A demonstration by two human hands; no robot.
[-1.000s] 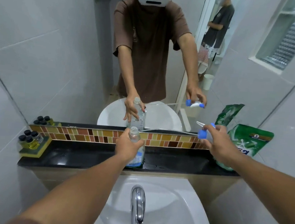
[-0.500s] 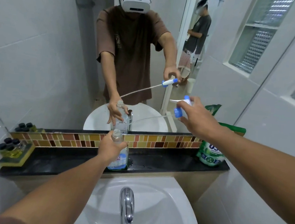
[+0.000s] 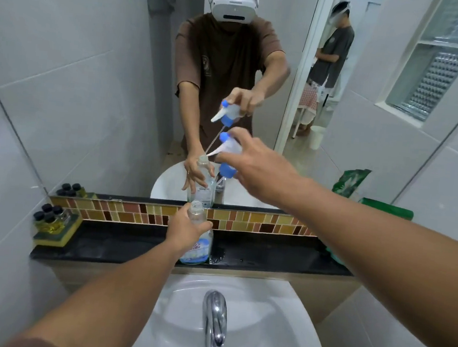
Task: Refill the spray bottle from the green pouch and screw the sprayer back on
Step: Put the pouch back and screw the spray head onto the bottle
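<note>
A clear spray bottle [image 3: 198, 249] with a blue label stands upright on the black ledge [image 3: 122, 243], its neck uncapped. My left hand [image 3: 186, 232] grips its upper body. Above and slightly right of the neck, my right hand [image 3: 253, 164] holds the white and blue sprayer head [image 3: 228, 151]; its dip tube [image 3: 219, 180] hangs toward the bottle mouth, its lower end hard to make out against the mirror. The green pouch [image 3: 385, 207] stands on the ledge at the right, mostly hidden behind my right forearm.
A mirror [image 3: 92, 78] backs the ledge above a strip of brown mosaic tiles [image 3: 259, 223]. Several small black-capped bottles [image 3: 49, 214] sit in a tray at the ledge's left end. Below are a white basin [image 3: 278, 330] and chrome tap [image 3: 213, 321]. Another person shows in the mirror.
My right hand has carried the sprayer head leftward from beside the pouch to above the bottle's neck. My left hand keeps its hold on the bottle.
</note>
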